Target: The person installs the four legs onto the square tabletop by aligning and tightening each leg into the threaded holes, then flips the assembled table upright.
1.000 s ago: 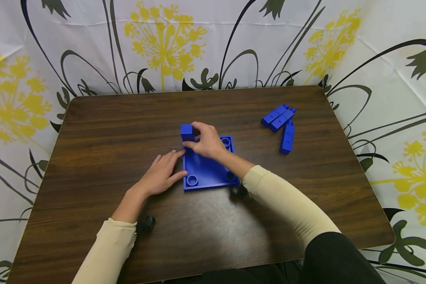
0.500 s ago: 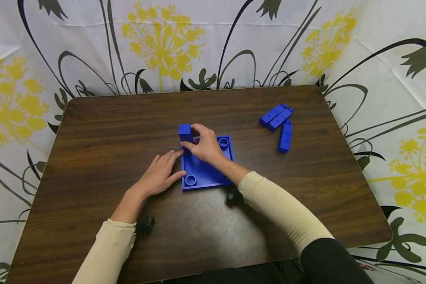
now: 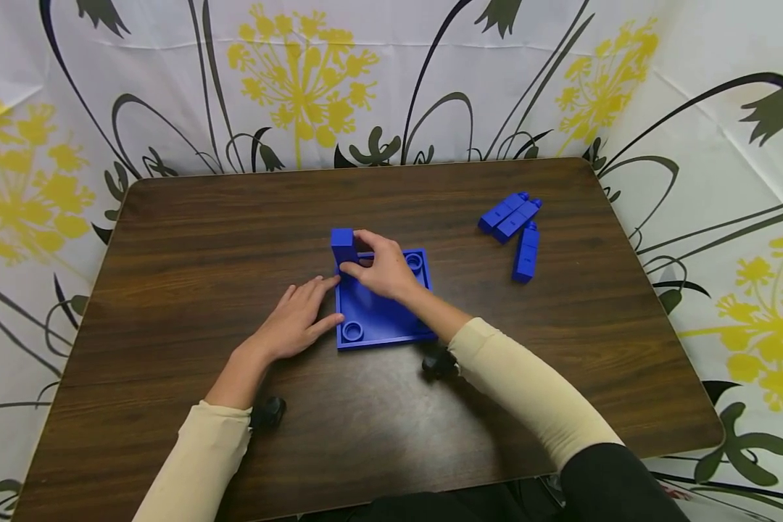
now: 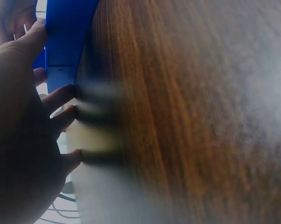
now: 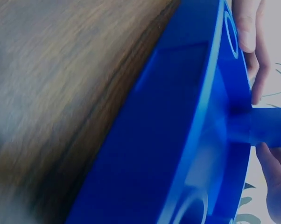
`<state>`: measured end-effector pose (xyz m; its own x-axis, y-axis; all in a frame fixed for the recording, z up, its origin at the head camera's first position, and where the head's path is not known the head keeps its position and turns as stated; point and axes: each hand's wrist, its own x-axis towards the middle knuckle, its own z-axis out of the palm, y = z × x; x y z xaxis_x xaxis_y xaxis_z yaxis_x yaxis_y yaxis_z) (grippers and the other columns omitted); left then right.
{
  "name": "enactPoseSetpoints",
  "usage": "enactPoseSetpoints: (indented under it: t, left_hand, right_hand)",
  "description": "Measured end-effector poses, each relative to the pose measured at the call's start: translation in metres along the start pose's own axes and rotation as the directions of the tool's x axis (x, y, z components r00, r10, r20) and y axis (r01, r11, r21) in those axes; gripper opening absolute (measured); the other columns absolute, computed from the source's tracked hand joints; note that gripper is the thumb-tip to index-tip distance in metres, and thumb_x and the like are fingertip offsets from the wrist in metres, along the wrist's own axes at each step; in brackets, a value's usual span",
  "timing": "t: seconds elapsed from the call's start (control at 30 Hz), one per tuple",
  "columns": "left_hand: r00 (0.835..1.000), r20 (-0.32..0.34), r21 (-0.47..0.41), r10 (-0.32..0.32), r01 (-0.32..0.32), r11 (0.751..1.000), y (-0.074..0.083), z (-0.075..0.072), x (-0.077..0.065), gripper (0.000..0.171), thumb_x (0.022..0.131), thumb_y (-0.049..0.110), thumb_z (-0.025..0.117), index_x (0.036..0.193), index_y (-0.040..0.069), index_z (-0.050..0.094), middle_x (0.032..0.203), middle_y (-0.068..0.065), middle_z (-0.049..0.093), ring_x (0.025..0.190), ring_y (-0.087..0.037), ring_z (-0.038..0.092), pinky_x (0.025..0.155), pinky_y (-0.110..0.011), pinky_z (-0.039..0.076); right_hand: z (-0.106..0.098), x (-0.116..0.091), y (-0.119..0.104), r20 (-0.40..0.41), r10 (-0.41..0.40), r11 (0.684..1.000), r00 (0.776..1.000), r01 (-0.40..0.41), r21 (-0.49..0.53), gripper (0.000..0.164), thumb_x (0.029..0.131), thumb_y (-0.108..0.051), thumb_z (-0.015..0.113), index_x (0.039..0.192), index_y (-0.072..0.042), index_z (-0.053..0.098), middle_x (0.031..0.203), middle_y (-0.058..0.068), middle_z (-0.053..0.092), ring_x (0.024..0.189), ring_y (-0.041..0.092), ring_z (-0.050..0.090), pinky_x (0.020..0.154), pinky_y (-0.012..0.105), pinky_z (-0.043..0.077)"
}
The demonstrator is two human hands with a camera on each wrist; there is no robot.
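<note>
A square blue tabletop lies on the table with its raised rim and round corner sockets facing up. At its far left corner stands a blue leg, upright, which my right hand grips between thumb and fingers. In the right wrist view that leg rises from inside the rim. My left hand rests against the tabletop's left side, fingers extended and thumb spread near the front left socket. The foot of the leg in its corner is hidden behind my right hand.
Several blue parts lie apart on the wooden table: two legs side by side, and a third leg nearer me, each with a narrow knob at one end. A patterned curtain hangs behind the table's far edge.
My right hand has shifted slightly to the right and turned a little at the leg, its thumb a bit lower. My left hand and the tabletop have stayed in place.
</note>
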<state>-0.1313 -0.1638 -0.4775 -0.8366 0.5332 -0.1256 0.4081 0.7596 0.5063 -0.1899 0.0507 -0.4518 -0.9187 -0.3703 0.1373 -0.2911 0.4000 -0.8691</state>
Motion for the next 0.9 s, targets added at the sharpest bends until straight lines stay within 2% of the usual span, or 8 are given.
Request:
enactPoseSetpoints:
  t: [0.17,0.27,0.47,0.53,0.6,0.73,0.83,0.9]
  left_hand:
    - [1.0,0.008,0.0,-0.009,0.009,1.0,0.001,0.001,0.001,0.072,0.099,0.055,0.047,0.157,0.019,0.023,0.157,-0.015,0.029,0.147,-0.031,0.017,0.113,-0.062,0.007]
    - [1.0,0.011,-0.002,-0.01,0.01,1.0,0.001,0.002,0.001,0.073,0.099,0.056,0.046,0.157,0.019,0.022,0.157,-0.015,0.029,0.148,-0.031,0.017,0.113,-0.062,0.007]
    - [1.0,0.013,0.001,-0.001,0.001,1.0,0.003,0.002,0.001,0.074,0.099,0.058,0.044,0.157,0.019,0.021,0.158,-0.013,0.027,0.148,-0.03,0.016,0.113,-0.062,0.007]
    - [1.0,0.013,0.003,-0.001,0.001,1.0,0.003,0.002,0.001,0.073,0.099,0.058,0.044,0.157,0.019,0.021,0.158,-0.012,0.027,0.148,-0.03,0.016,0.113,-0.061,0.007]
    - [1.0,0.014,0.004,-0.004,0.004,1.0,0.003,0.002,0.001,0.073,0.099,0.056,0.045,0.157,0.019,0.021,0.158,-0.012,0.027,0.148,-0.03,0.016,0.113,-0.062,0.006]
    - [1.0,0.018,0.007,-0.009,0.009,1.0,0.002,0.001,0.0,0.073,0.099,0.055,0.046,0.157,0.018,0.021,0.158,-0.013,0.027,0.148,-0.03,0.016,0.113,-0.062,0.006]
    - [1.0,0.021,0.009,-0.012,0.012,1.0,0.001,0.0,-0.001,0.073,0.099,0.056,0.045,0.157,0.019,0.021,0.158,-0.013,0.027,0.148,-0.03,0.015,0.114,-0.062,0.006]
    - [1.0,0.019,0.011,-0.012,0.012,1.0,0.0,-0.001,-0.001,0.073,0.099,0.057,0.044,0.157,0.018,0.021,0.158,-0.013,0.026,0.148,-0.03,0.015,0.114,-0.061,0.006]
  right_hand:
    - [-0.019,-0.011,0.003,0.109,-0.023,0.999,0.994,0.027,-0.036,0.061,0.091,-0.011,0.071,0.145,-0.004,0.044,0.137,0.013,0.055,0.125,0.026,0.055,0.094,0.033,0.05]
    - [-0.039,-0.021,0.01,0.137,-0.062,0.995,0.989,0.072,-0.068,0.057,0.091,-0.008,0.071,0.143,-0.005,0.049,0.136,0.012,0.057,0.124,0.023,0.055,0.095,0.038,0.05]
    - [-0.102,-0.047,0.034,0.076,-0.173,0.969,0.982,0.183,-0.165,0.037,0.089,0.001,0.07,0.125,-0.001,0.064,0.121,0.015,0.065,0.114,0.026,0.061,0.09,0.046,0.052]
    - [-0.128,-0.056,0.043,0.037,-0.201,0.948,0.979,0.204,-0.243,0.034,0.088,0.006,0.068,0.121,-0.001,0.066,0.117,0.015,0.066,0.109,0.028,0.063,0.088,0.046,0.052]
    - [-0.153,-0.066,0.053,0.013,-0.215,0.911,0.977,0.205,-0.358,0.033,0.088,0.009,0.065,0.119,-0.002,0.067,0.114,0.015,0.066,0.103,0.029,0.064,0.085,0.046,0.053]
    - [-0.197,-0.084,0.076,0.01,-0.182,0.784,0.983,0.152,-0.602,0.041,0.082,0.015,0.058,0.118,-0.003,0.067,0.115,0.015,0.064,0.103,0.032,0.061,0.083,0.048,0.049]
    - [-0.22,-0.095,0.091,0.036,-0.145,0.708,0.989,0.129,-0.695,0.051,0.076,0.019,0.054,0.121,-0.002,0.065,0.123,0.016,0.06,0.115,0.036,0.055,0.09,0.051,0.046]
    - [-0.229,-0.1,0.099,0.067,-0.127,0.672,0.99,0.135,-0.728,0.056,0.075,0.02,0.056,0.126,-0.002,0.062,0.128,0.017,0.057,0.121,0.037,0.051,0.091,0.053,0.046]
